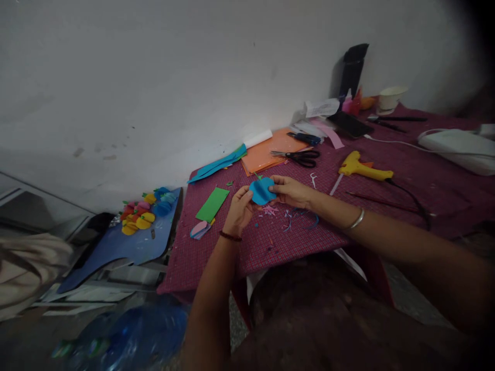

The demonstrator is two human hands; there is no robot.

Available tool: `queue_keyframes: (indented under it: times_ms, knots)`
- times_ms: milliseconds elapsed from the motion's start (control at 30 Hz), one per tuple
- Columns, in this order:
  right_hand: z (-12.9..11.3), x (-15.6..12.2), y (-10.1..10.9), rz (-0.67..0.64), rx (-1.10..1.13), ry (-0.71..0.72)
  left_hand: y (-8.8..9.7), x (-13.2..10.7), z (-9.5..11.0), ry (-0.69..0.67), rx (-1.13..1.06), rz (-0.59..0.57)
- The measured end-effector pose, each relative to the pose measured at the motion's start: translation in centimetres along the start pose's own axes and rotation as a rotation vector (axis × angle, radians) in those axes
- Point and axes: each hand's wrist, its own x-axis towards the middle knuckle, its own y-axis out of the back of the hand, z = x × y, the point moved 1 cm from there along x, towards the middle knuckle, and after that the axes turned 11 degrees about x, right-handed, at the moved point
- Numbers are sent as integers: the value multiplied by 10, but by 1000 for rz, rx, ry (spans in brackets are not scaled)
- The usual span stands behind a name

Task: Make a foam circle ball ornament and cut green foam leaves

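Note:
Between my two hands is a blue paper cutout (263,191) with a rounded, scalloped outline and a bit of green at its top. My left hand (240,206) pinches its left edge, thumb on the near face. The right edge is gripped by my right hand (289,191), its thumb pressed on the blue face. Both hands are just above the table. Pink and blue paper scraps (270,210) lie under them. Left of my left hand rest a green paper strip (212,204) and a small stack of pastel cutouts (201,229).
Black-handled scissors (303,156) and a utility knife (305,138) lie on orange sheets (266,152). A yellow glue gun (361,167) with a cord sits at right. Colourful paper fruit shapes (141,211) rest on a blue board (154,242) beside the checked table (185,268).

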Motion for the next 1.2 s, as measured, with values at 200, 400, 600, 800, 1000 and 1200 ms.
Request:
queue_keyframes:
  times_ms: [200,400,600,800,1000,1200]
  knots:
    - [-4,1,-2,69,-173,142,-1,5,-2,17,23,95]
    - [1,2,3,12,-480,119,4,12,-10,10,29,178]
    - [7,4,6,56,-761,227,0,8,-9,-12,89,162]
    - [7,8,6,141,-667,270,-4,5,-7,-43,221,114]
    - [1,11,10,174,-772,356,-5,3,-6,-165,452,162]
    - [-4,6,15,178,-1093,402,-4,4,-10,-192,616,149]
